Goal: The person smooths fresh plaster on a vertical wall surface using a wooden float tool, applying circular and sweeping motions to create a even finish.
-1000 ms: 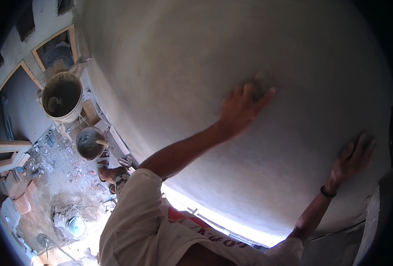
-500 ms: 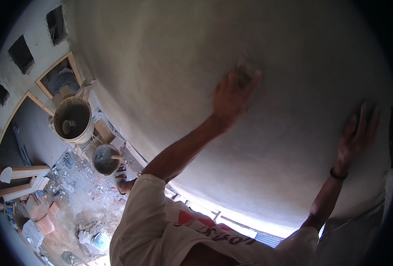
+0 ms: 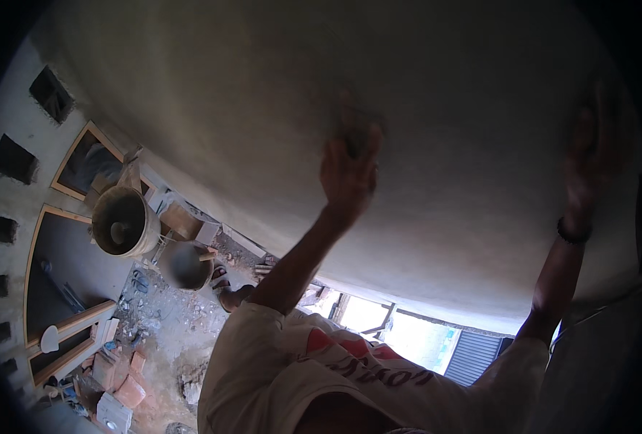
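A smooth grey-brown plastered wall (image 3: 437, 210) fills most of the view. Against it, my left hand (image 3: 348, 173) presses with its fingers bent round a small dark thing, too blurred and dim to name. Farther right, my right hand (image 3: 594, 155) lies against the same plaster, with its fingers stretched out and nothing visible in it. A dark bracelet (image 3: 574, 230) circles that wrist.
Down to the left are a large bucket (image 3: 147, 235) with a round scoop inside and a smaller mortar bucket (image 3: 189, 266) with a wooden handle. Wood-framed openings (image 3: 35, 267), broken bricks (image 3: 129, 390) and rubble-strewn ground (image 3: 165, 333) lie beyond.
The whole view has tilted and darkened. In the picture my left hand has shifted left and slightly down, still against the wall; my right hand appears higher and farther right.
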`<state>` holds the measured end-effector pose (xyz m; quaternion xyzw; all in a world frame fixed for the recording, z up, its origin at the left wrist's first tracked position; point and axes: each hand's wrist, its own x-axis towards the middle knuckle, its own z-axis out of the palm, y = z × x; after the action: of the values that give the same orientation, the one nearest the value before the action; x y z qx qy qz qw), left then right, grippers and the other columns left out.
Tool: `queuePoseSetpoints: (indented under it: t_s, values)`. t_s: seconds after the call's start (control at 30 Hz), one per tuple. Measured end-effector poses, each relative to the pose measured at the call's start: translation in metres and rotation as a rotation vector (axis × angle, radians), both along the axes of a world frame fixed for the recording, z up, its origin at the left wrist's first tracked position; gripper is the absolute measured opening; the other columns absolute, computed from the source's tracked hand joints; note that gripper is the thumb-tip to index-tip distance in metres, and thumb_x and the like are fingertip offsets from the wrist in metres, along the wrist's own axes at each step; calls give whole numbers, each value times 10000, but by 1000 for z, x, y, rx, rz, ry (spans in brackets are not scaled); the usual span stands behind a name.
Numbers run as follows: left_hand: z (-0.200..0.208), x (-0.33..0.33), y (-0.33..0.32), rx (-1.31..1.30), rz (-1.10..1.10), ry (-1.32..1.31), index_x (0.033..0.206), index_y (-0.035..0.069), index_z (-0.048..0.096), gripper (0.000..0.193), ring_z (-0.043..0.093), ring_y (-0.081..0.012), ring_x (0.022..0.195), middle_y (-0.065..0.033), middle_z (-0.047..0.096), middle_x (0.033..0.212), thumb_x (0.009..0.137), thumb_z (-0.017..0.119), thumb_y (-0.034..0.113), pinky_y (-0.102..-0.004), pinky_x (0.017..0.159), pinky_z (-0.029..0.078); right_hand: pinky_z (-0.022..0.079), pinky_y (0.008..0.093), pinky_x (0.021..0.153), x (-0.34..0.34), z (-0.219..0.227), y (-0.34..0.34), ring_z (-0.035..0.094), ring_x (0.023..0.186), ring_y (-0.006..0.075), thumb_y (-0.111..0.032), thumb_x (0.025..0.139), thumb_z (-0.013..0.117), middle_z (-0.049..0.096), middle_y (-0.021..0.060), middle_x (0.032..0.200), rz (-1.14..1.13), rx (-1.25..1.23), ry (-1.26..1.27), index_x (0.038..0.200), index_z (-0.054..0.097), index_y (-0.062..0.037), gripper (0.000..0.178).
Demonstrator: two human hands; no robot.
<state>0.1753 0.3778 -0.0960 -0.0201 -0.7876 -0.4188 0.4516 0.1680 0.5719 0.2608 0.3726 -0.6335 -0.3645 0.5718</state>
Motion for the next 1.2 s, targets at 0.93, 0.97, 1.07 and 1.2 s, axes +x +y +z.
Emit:
queuePoseSetpoints:
  t_s: [0.93,0.97,1.07,1.2]
  values:
    - [-1,26,60,23,-140,41,1303,395,593,628,568,-336,837,-131,502,927,758,728,114,-430,678,529,374,476,1081,6,-6,-19,516,1271,309,-287,996,542,572,148,1346,25,-18,23,1267,639,-128,330]
    - [-26,26,57,39,-158,-10,1301,397,593,609,568,-342,846,-132,499,924,773,722,122,-435,678,531,373,477,1082,8,-5,-19,517,1269,308,-285,994,544,572,149,1346,13,-24,22,1268,639,-125,330]
    - [-46,-4,6,139,-34,-25,1339,264,585,537,569,-342,871,-161,526,974,827,684,137,-430,654,524,402,455,1044,13,-4,-15,538,1227,325,-300,988,553,576,154,1335,-41,-32,33,1248,655,-131,326]
    - [72,-32,-38,210,53,166,1374,227,552,559,573,-301,812,-173,546,1007,829,656,159,-406,618,513,423,445,1021,12,-4,-16,551,1202,330,-301,981,564,584,155,1321,-37,-35,19,1228,670,-138,314]
